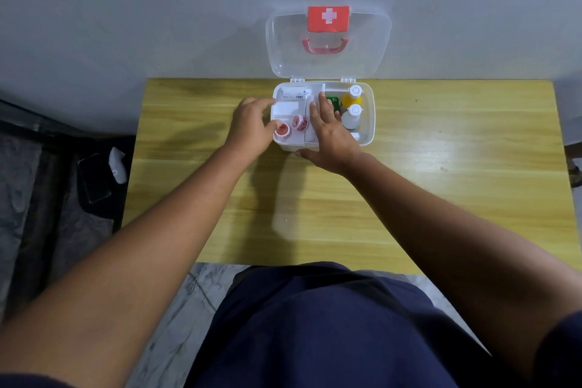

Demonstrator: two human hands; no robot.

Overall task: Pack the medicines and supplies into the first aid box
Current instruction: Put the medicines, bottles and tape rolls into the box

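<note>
The right hand (pixel 330 132) lay flat across the middle of the first aid box (pixel 368 123), fingers spread and gripping nothing, and it hid much of what sat beneath; only a corner of a green packet (pixel 333 101) peeked out past the fingertips, its print too small to read. The left hand (pixel 252 129) hung at the box's left edge, fingers loosely curled, thumb touching a red-cored tape roll (pixel 281 130); whether it pinched that roll could not be told. The box sat at the far edge of the glossy yellow wood-grain bench (pixel 441 183), against the wall, its clear plastic lid (pixel 283 47) standing open with a red cross label (pixel 328 19) and pink handle (pixel 325 46). A white tray (pixel 285 110) filled the left half, holding a second tape roll (pixel 299 123) and a flat printed packet (pixel 294 94). On the right stood a yellow bottle (pixel 352 98) and a clear bottle (pixel 351 118), both white-capped.
</note>
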